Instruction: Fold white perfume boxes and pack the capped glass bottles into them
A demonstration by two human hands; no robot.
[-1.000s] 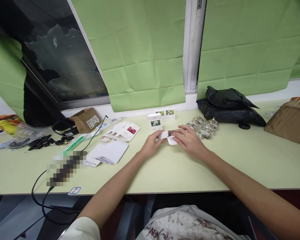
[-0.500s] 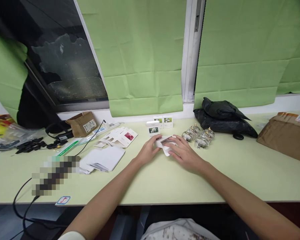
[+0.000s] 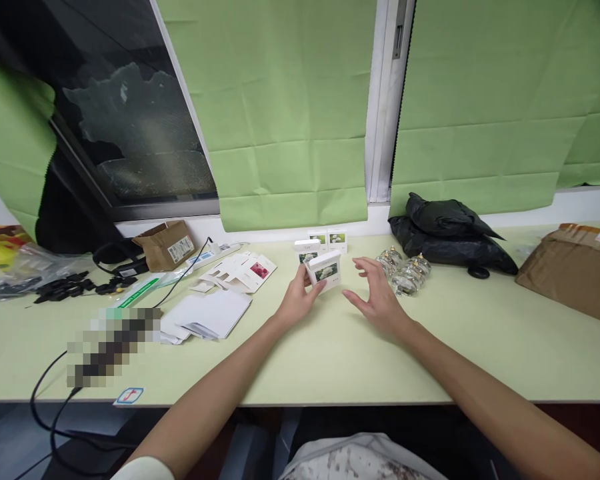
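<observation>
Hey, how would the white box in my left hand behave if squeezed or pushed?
The white box is probably light, since your left hand holds it alone. Its straight edges suggest fairly stiff card, though squeezing might dent it. Its flat faces should keep it from rolling.

A pale green tabletop (image 3: 480,360) stretches beneath a curtained window, three small white flower-print boxes (image 3: 337,243) standing toward its back edge. To their right sit clear-wrapped rounded pieces (image 3: 411,277) with gold-colored tips, black plastic bags (image 3: 450,247) and a brown parcel (image 3: 570,277). At left, flattened white cartons (image 3: 233,272), one showing a red flower, lie behind overlapping white sheets (image 3: 225,308); beyond are an open cardboard box (image 3: 163,250) and loose black pieces (image 3: 65,290). A blue-bordered sticker (image 3: 129,396) marks the front edge.
</observation>
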